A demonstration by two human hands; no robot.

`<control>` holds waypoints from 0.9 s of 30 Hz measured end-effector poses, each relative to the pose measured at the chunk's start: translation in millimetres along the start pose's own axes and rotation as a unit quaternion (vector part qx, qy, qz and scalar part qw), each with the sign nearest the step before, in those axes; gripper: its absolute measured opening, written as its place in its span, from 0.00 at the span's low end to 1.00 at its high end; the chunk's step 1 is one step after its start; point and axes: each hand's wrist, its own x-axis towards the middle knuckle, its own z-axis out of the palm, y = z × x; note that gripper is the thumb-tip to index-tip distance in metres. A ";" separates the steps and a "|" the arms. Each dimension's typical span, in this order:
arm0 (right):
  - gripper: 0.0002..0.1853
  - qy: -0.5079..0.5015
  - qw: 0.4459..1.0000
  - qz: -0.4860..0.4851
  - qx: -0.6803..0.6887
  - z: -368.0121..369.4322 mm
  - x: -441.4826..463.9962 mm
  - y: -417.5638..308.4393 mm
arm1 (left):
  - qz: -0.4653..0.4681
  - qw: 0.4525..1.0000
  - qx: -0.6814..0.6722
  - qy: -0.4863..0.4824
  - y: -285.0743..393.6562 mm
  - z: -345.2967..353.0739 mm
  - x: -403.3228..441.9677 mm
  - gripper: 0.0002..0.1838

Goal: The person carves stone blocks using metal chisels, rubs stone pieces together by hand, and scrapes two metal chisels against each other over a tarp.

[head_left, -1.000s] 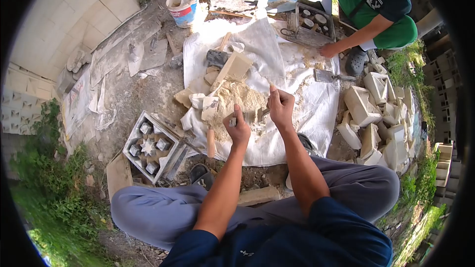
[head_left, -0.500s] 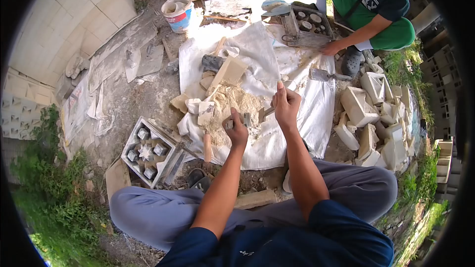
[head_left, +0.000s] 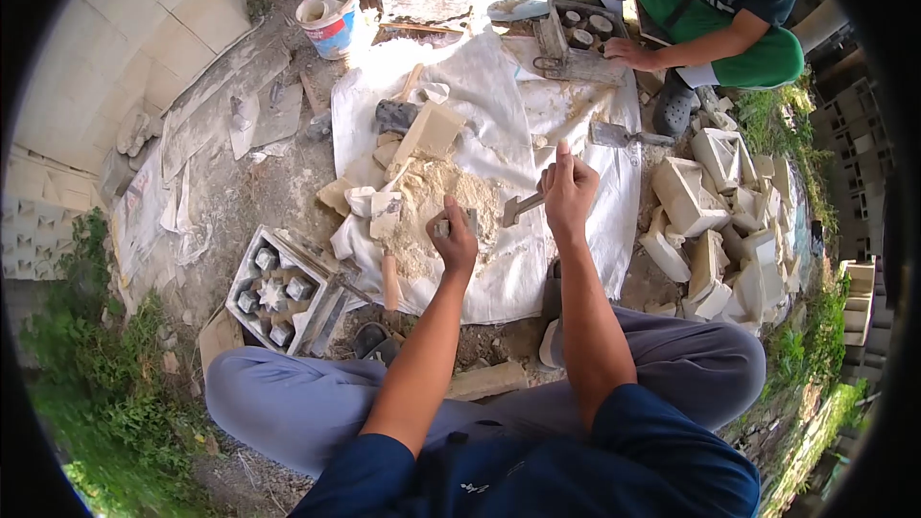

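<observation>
daylight | glare on white sheet (head_left: 499, 120) | fisheye bend, 4 dark corners | left foliage (head_left: 115, 364) blurred

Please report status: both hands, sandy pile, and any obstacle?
Right hand gripping metal tool. Left hand closed on small grey piece. Sandy pile on white sheet. Beige block at pile's far edge.

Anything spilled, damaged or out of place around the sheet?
Some pale blocks right of the white sheet look damaged: several seem broken, lying jumbled at odd angles. The sandy material lies loose on the sheet, outside any container, but it's mostly in one heap, so it may be meant to be there.
</observation>
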 end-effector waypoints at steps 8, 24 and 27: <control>0.27 0.040 0.999 -0.007 0.036 -35.8 -4.5 61.3 | -0.045 0.993 -0.109 -0.004 1.7 -0.3 5.4 0.29; 0.22 0.115 0.976 0.050 0.179 -11.5 -36.4 78.6 | -0.129 0.931 -0.296 0.172 1.8 -56.1 -3.2 0.12; 0.22 0.095 0.971 0.066 0.208 10.1 -38.0 78.2 | -0.100 0.936 -0.285 0.183 -5.7 -74.0 2.2 0.14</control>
